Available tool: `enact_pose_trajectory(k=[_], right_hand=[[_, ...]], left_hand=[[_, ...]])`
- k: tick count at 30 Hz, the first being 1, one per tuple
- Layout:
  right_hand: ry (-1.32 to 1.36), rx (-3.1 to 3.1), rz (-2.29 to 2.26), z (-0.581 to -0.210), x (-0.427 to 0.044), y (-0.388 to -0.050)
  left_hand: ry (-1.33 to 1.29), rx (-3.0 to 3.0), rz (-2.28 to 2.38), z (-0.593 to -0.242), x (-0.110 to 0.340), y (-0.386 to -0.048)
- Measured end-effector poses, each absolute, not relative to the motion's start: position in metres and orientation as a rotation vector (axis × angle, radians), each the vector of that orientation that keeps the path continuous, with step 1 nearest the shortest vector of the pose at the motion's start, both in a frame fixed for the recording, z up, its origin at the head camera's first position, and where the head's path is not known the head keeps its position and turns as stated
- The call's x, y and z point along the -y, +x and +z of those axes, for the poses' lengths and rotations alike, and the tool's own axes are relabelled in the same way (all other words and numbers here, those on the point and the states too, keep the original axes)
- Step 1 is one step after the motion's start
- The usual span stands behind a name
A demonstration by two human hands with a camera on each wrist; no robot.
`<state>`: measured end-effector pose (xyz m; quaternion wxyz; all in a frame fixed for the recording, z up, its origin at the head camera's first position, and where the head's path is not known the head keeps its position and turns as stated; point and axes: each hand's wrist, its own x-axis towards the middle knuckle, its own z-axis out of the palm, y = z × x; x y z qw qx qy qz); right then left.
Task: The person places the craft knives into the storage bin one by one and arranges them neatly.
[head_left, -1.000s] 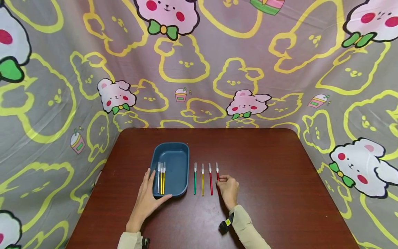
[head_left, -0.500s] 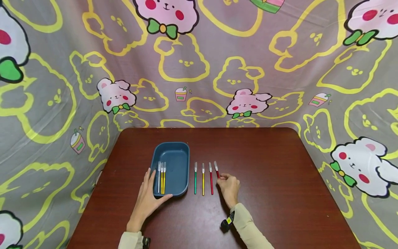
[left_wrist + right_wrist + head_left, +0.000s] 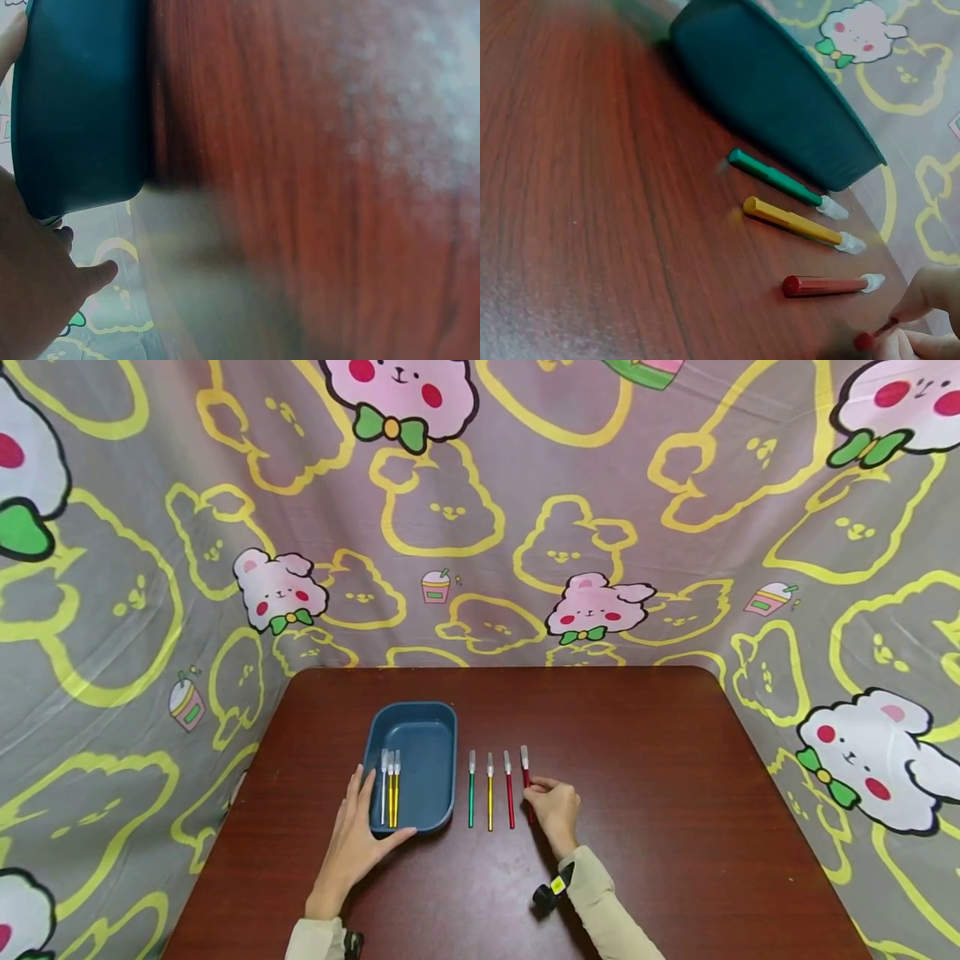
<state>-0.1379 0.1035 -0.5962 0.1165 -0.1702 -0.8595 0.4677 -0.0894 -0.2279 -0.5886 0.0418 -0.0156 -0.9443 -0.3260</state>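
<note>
Left hand [image 3: 34,277] against blue-green tray [image 3: 82,105] on reddish wooden table [image 3: 300,150]
</note>
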Motion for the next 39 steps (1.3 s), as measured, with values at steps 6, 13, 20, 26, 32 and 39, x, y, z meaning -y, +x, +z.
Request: enact_pose_trajectory(k=[6,13,20,26,32,39], right_hand=[[-0.521,2.540,1.415,-0.590,-0.105,-0.139],[-0.464,2.505,1.527,-0.577,-0.098,-0.142],[-0.408,2.446,1.743,-0.566,-0.089,-0.144],[-0.414,2.438,1.801,-0.555,-0.081,-0.148],[-0.334,2.465,1.708,-0.542,-0.066,-0.152],[-0.243,2.467,1.730,-0.530,-0.046,-0.154]], left_hand=[[-0.040,2.899,-1.001,-0.587,0.227,-0.089],[-0.039,2.882,-1.021,-0.588,0.228,-0.089],[-0.047,2.870,-1.028,-0.589,0.228,-0.090],[-0.046,2.880,-1.017,-0.589,0.227,-0.090],[-0.056,2.879,-1.014,-0.589,0.228,-0.090],[-0.074,2.871,-1.011,-0.592,0.230,-0.090]])
